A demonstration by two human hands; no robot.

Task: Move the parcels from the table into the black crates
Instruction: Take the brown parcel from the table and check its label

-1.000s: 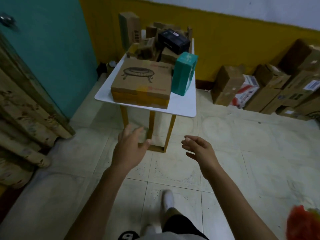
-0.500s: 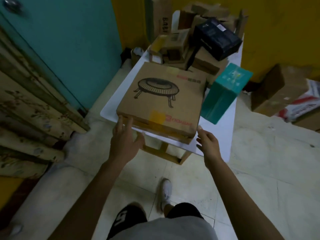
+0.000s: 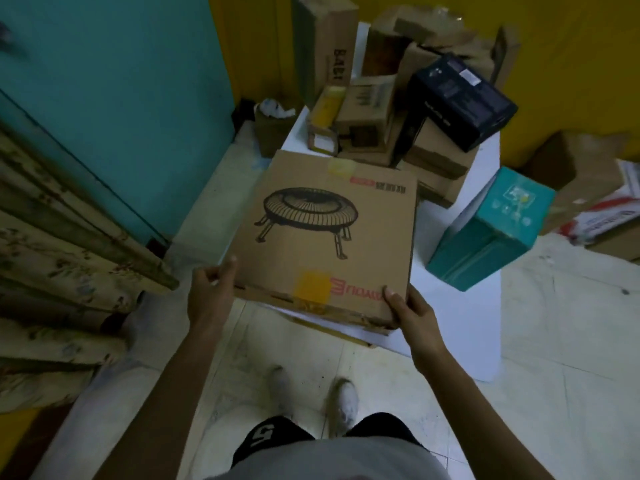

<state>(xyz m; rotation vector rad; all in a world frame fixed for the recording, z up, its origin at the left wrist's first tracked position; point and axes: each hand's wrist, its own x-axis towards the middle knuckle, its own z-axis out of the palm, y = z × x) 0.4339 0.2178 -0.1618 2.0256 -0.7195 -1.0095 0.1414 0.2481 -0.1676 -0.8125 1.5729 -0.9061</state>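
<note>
A flat cardboard box point(image 3: 329, 233), printed face up, runs lengthwise away from the person over the white table point(image 3: 460, 327) edge; left hand point(image 3: 207, 296) and right hand point(image 3: 412, 313) grip its near corners.

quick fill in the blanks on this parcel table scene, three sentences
1. The left hand and right hand each grip a near ____ of the flat cardboard box.
2. The separate box to its right on the white table is ____ in colour.
3. The dark navy box sits on ____ of the cardboard pile.
Missing words: corner, teal, top.
</note>
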